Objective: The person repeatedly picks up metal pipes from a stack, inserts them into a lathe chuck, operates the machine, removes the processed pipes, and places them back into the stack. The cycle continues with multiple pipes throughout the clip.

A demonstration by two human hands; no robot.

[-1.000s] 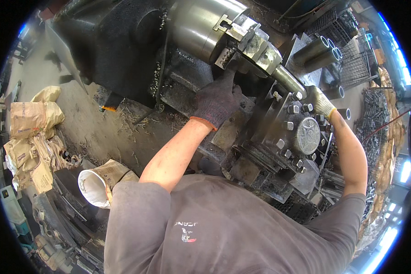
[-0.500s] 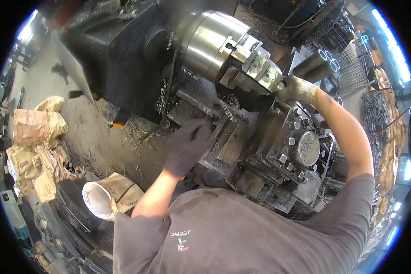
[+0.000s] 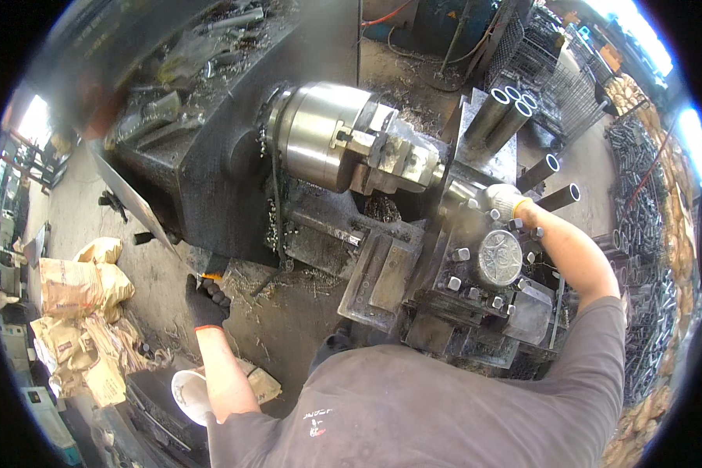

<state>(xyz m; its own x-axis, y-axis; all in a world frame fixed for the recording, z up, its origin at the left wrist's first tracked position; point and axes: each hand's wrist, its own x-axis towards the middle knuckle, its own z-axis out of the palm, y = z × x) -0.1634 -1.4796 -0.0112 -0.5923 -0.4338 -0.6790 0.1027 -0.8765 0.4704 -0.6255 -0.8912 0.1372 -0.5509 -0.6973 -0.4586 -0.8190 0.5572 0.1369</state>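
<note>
My left hand, in a dark glove, is at the lower left of the machine, just beside an orange-tipped lever. Its thumb stands apart from the half-curled fingers and nothing shows between them; whether it touches the lever I cannot tell. My right hand, in a pale glove with a yellow cuff, is closed round the right end of a shiny metal tube. The tube lies to the right of the jaws of a steel lathe chuck. Where its left end meets the jaws is blurred.
A bolted tool post stands below my right hand. Several upright dark tubes stand on a plate beyond it. Metal shavings lie under the chuck. Paper sacks and a white-lined bucket are at left; stacked metal parts line the right.
My left hand has moved left, from beside the lathe bed to the orange-tipped lever. My right hand has drawn away from the chuck jaws, and the shiny tube now shows between. The view has shifted.
</note>
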